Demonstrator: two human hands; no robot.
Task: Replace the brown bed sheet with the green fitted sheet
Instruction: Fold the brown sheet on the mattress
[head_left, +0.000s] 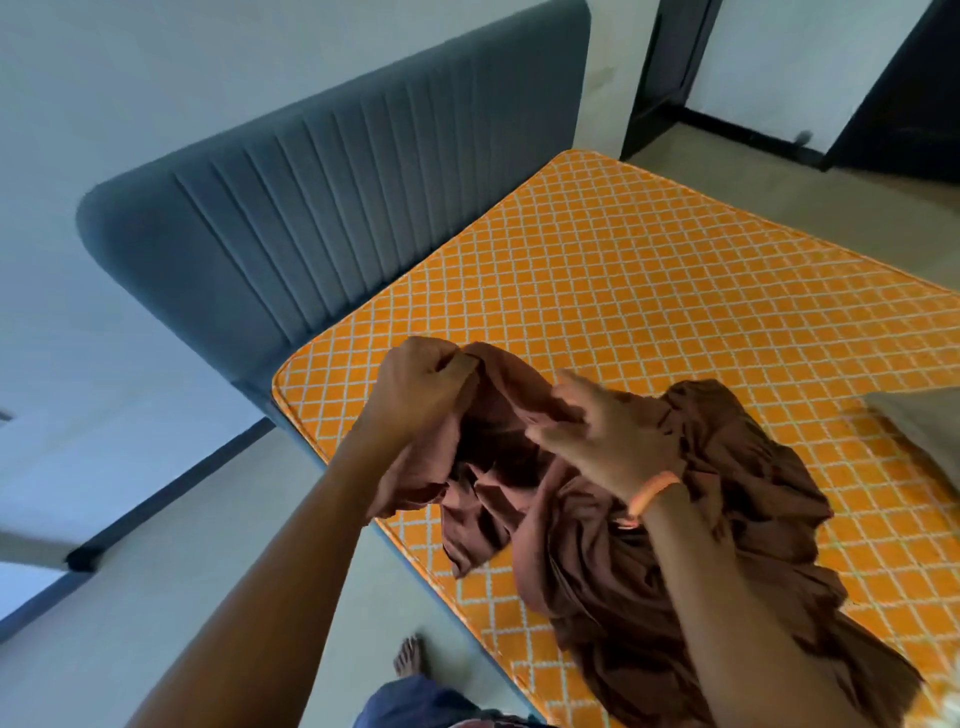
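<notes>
Half done: brown bed sheet (675, 519) lies stripped and bunched on the bare mattress (649, 270); left hand (415, 384) and right hand (608, 436) both pinch its edge; no green sheet visible.

The brown sheet (649, 530) lies off the bed surface proper, bunched in a crumpled heap on the near side of the bare orange mattress (649, 291), which carries a white diamond pattern. The left hand (415, 387) grips a raised edge of the sheet, fingers curled round the cloth. The right hand (608, 436), blurred, pinches the same edge a little further along; an orange band (652, 493) sits at its wrist. A grey ribbed headboard (322, 208) stands against the wall. A pale pillow (919, 431) rests at the right edge. A bare foot (410, 657) stands on the floor beside the bed.
</notes>
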